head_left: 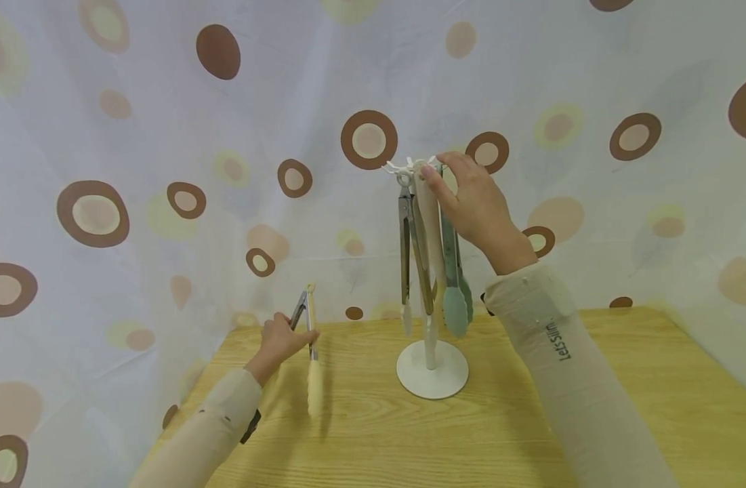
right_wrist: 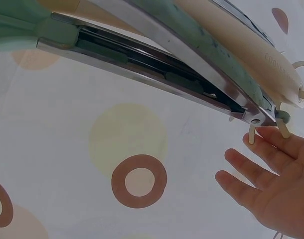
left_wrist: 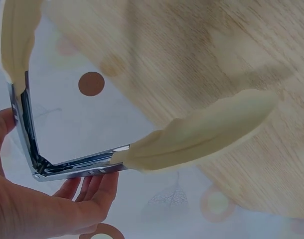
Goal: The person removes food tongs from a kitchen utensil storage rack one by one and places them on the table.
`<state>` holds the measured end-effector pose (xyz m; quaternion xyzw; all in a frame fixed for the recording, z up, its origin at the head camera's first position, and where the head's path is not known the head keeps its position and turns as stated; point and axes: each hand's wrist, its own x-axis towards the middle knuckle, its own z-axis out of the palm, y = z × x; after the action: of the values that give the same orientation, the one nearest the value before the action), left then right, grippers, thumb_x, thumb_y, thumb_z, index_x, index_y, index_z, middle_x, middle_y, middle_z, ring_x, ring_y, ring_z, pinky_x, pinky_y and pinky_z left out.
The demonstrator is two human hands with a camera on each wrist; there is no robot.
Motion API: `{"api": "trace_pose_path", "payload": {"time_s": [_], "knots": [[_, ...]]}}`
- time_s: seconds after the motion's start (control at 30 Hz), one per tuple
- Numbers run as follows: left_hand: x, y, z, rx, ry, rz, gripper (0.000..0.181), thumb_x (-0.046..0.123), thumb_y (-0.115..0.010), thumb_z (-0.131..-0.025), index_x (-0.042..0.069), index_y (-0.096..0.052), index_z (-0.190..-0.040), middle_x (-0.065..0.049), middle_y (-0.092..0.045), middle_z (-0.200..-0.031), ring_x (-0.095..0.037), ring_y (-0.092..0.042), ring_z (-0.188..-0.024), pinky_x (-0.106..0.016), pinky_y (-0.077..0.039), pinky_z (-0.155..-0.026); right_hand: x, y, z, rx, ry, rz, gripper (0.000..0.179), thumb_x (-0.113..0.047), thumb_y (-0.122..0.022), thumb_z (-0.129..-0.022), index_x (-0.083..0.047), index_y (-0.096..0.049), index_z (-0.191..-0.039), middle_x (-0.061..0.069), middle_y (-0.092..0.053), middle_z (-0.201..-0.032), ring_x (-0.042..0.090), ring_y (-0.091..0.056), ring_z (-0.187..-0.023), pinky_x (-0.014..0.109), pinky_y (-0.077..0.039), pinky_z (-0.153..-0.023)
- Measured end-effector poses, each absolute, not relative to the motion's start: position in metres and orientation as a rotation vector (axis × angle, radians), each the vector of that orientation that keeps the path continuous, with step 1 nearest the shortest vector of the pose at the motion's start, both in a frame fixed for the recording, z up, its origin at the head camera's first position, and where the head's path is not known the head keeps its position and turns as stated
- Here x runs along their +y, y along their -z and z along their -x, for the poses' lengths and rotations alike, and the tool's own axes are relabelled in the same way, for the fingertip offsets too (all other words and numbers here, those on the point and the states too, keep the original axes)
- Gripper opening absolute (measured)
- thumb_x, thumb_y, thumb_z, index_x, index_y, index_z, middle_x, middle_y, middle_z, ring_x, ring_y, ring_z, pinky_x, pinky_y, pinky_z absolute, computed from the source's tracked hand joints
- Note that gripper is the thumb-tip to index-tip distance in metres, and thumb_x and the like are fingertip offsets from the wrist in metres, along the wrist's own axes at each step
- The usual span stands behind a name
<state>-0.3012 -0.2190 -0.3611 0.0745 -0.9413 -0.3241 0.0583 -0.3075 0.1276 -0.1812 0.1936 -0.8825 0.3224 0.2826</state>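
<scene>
In the head view my left hand (head_left: pixel 279 339) holds a pair of pale yellow-tipped tongs (head_left: pixel 314 386) with steel arms over the left of the table. The left wrist view shows these tongs (left_wrist: pixel 202 132) spread wide, thumb along one arm and fingers along the other. My right hand (head_left: pixel 473 196) is up at the top of a white hook stand (head_left: pixel 432 383). Green tongs (head_left: pixel 455 312) hang there just below it. From the right wrist, the fingers (right_wrist: pixel 244 169) extend loosely, fingertips right at the hooks by the green tongs' (right_wrist: pixel 202 64) hinge end.
Brown-handled tongs (head_left: pixel 405 254) with whitish tips and a beige-handled utensil (head_left: pixel 430 224) hang on the same stand. Beneath is a wood-grain table (head_left: pixel 373 434). A white curtain (head_left: pixel 324 88) with brown and yellow circles stands behind and at the left.
</scene>
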Motion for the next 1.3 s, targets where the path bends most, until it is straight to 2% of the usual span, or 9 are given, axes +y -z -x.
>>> {"api": "trace_pose_path", "payload": {"time_s": [0.27,0.47,0.63,0.87,1.1,1.3], "knots": [[-0.222,0.365,0.297,-2.909,0.905,-0.240,0.061,0.037,-0.071,-0.082,-0.009,-0.039,-0.106,-0.028,-0.041,-0.102,-0.043,-0.042,-0.098,-0.050,-0.041,-0.078,0.127,0.179,0.306,-2.357,-0.863,-0.523,0.064,-0.051,-0.035,-0.101,-0.006,-0.038,-0.145,0.013,-0.035,-0.151,0.033,-0.030,-0.139,0.051,-0.025,-0.111],[-0.224,0.373,0.295,-2.964,0.858,-0.237,0.070,0.037,-0.071,-0.083,-0.015,-0.037,-0.115,-0.036,-0.041,-0.111,-0.053,-0.038,-0.110,-0.056,-0.041,-0.084,0.128,0.180,0.305,-2.366,-0.871,-0.519,0.063,-0.051,-0.035,-0.101,-0.006,-0.038,-0.145,0.013,-0.034,-0.151,0.033,-0.029,-0.140,0.051,-0.024,-0.112],[-0.224,0.380,0.294,-2.993,0.837,-0.244,0.080,0.037,-0.069,-0.083,-0.021,-0.032,-0.125,-0.042,-0.035,-0.120,-0.056,-0.034,-0.116,-0.059,-0.041,-0.088,0.127,0.181,0.305,-2.367,-0.869,-0.515,0.063,-0.050,-0.035,-0.101,-0.006,-0.038,-0.145,0.013,-0.034,-0.151,0.033,-0.029,-0.140,0.051,-0.025,-0.112],[-0.224,0.383,0.290,-3.029,0.832,-0.252,0.076,0.035,-0.068,-0.085,-0.021,-0.033,-0.123,-0.042,-0.033,-0.120,-0.058,-0.034,-0.116,-0.059,-0.042,-0.084,0.127,0.180,0.305,-2.365,-0.866,-0.521,0.063,-0.051,-0.035,-0.101,-0.006,-0.038,-0.145,0.014,-0.035,-0.151,0.033,-0.029,-0.140,0.052,-0.025,-0.111],[-0.226,0.390,0.288,-3.063,0.761,-0.275,0.078,0.036,-0.068,-0.085,-0.021,-0.033,-0.124,-0.042,-0.035,-0.119,-0.057,-0.035,-0.116,-0.060,-0.041,-0.086,0.126,0.179,0.304,-2.372,-0.862,-0.510,0.064,-0.052,-0.034,-0.100,-0.007,-0.038,-0.146,0.013,-0.034,-0.151,0.033,-0.029,-0.140,0.052,-0.025,-0.111],[-0.228,0.396,0.289,-3.082,0.725,-0.291,0.073,0.036,-0.068,-0.084,-0.021,-0.036,-0.117,-0.039,-0.039,-0.111,-0.054,-0.039,-0.109,-0.059,-0.042,-0.083,0.127,0.180,0.305,-2.372,-0.866,-0.510,0.064,-0.052,-0.035,-0.100,-0.007,-0.038,-0.145,0.014,-0.034,-0.151,0.034,-0.029,-0.139,0.053,-0.025,-0.111]]}}
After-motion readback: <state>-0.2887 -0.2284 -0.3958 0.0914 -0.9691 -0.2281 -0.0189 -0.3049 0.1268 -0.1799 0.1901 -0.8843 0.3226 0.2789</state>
